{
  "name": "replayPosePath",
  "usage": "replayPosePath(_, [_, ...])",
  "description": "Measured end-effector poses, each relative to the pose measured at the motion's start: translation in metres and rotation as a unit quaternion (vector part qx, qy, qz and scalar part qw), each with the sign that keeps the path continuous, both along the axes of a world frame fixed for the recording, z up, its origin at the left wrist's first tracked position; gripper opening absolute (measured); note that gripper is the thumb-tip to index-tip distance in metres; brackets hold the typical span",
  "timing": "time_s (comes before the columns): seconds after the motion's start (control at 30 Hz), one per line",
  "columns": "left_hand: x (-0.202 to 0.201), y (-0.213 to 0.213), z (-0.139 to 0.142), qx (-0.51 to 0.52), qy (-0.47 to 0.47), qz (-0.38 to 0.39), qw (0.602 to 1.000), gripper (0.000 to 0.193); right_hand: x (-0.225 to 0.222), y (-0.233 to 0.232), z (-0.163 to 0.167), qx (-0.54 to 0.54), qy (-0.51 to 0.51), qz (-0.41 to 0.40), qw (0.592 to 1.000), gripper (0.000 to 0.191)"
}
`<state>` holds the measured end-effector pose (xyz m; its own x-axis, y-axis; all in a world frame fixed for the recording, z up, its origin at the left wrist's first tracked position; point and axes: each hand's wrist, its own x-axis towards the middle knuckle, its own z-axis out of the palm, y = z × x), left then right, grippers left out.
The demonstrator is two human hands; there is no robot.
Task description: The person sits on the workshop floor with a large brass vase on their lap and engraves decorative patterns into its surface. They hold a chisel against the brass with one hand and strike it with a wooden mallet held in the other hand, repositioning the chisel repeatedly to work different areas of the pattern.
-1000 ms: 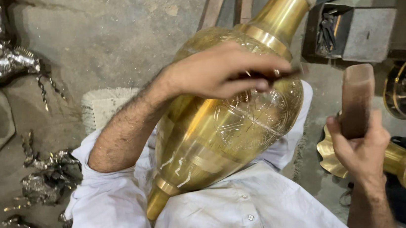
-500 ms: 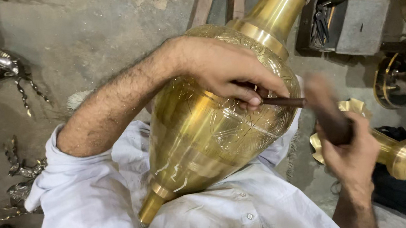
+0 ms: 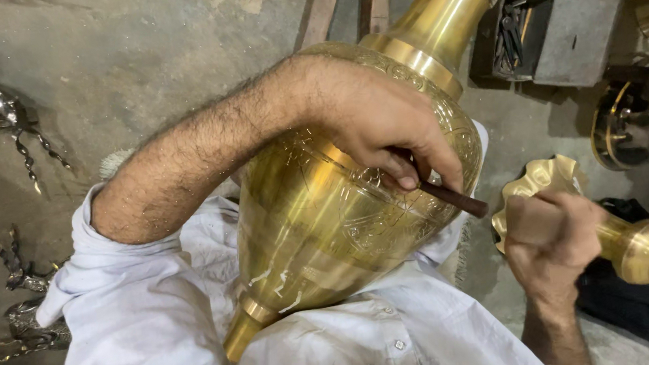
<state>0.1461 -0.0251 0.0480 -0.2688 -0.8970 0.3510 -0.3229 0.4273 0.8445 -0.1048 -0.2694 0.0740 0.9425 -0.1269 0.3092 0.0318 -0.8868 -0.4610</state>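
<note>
A large engraved brass vase (image 3: 342, 204) is laid slanted across the lap, its narrow foot tucked against the white shirt (image 3: 157, 333) and its neck pointing up and away, so that the decorated belly is turned toward the face and held from rolling. The left hand (image 3: 382, 121) is draped over the shoulder of the vase, its weight pressing the vessel down, while a thin dark chisel (image 3: 453, 198) is pinched between the thumb and fingers with the tip set against the engraved band. The right hand (image 3: 552, 240) is closed in a fist just beyond the chisel's butt end, apparently around a striking tool whose shape is hidden by the fingers. A smaller fluted brass piece (image 3: 640, 247) is left lying on the floor just behind that fist, within easy reach.
</note>
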Motion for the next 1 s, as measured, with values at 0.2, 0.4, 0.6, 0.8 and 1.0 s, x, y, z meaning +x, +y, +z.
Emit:
replayPosePath(0.2, [-0.003,0.02,-0.007,0.01,0.029,0.1,0.994,0.04,0.012,-0.036,0.002,-0.083,0.002,0.032,0.996,0.035])
replayPosePath(0.4, [-0.018,0.035,-0.012,0.029,0.052,0.219,0.974,0.041,0.034,-0.058,0.014,0.029,0.125,0.039,0.991,0.025])
replayPosePath(0.6, [-0.035,0.054,-0.025,-0.036,0.121,0.318,0.94,0.044,0.084,-0.07,0.051,-0.05,0.218,0.097,0.97,0.028])
replayPosePath(0.8, [-0.073,0.069,-0.04,0.003,0.184,0.45,0.874,0.046,0.156,-0.088,0.029,-0.119,0.332,0.07,0.933,0.02])
replayPosePath(1.0, [-0.107,0.063,-0.051,0.041,0.258,0.583,0.769,0.046,0.201,-0.064,0.072,-0.151,0.289,0.269,0.906,0.049])
